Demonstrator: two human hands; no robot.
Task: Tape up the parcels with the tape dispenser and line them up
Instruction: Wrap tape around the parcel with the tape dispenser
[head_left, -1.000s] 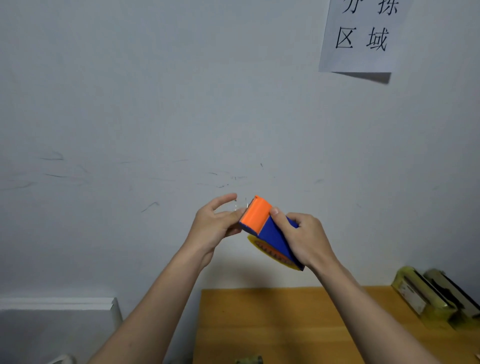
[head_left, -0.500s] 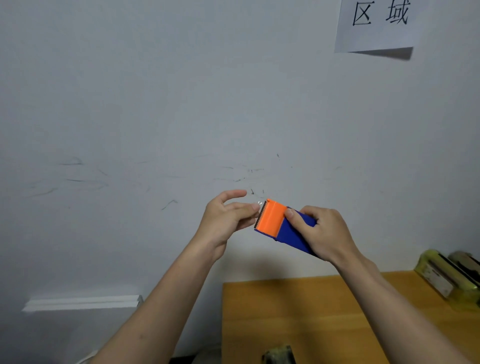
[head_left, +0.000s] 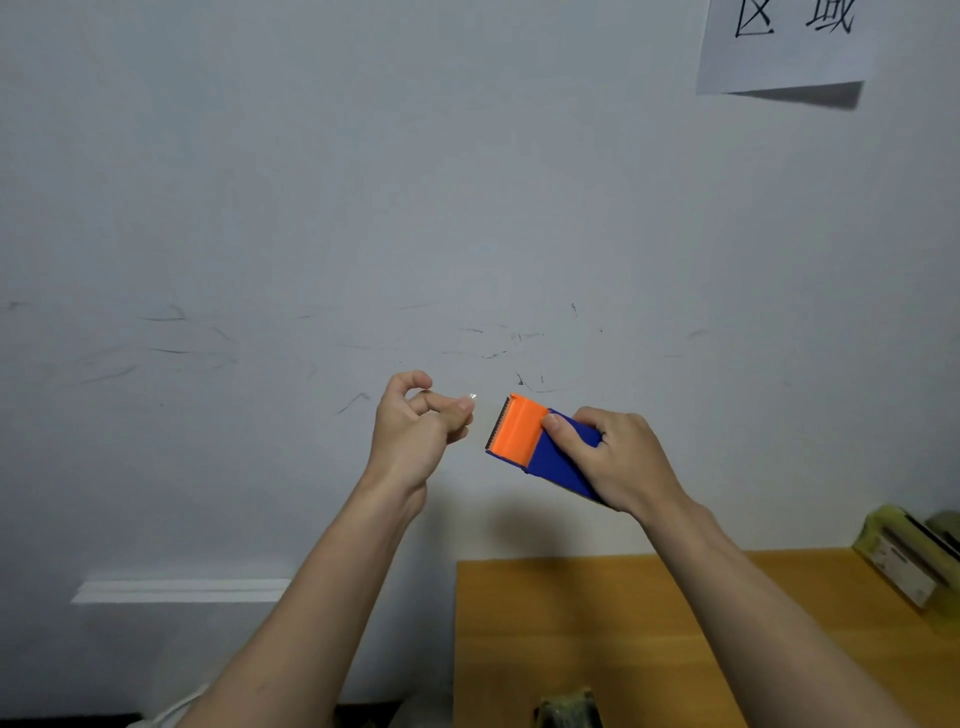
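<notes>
right hand: fingers curled round tape dispenser, held in the air before the wall, above the table, toothed edge toward left hand | left hand: thumb and fingertips pinching a small clear tape end, just beside the dispenser, apart | parcels: at table's right edge

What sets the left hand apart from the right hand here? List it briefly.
1. The right hand grips the tape dispenser by its blue body; the left hand does not touch it.
2. The left hand's fingers curl against the thumb, with only a small clear glint at their tips; whether that is tape cannot be told.
Shared: both hands are raised before the wall, above the wooden table.
</notes>
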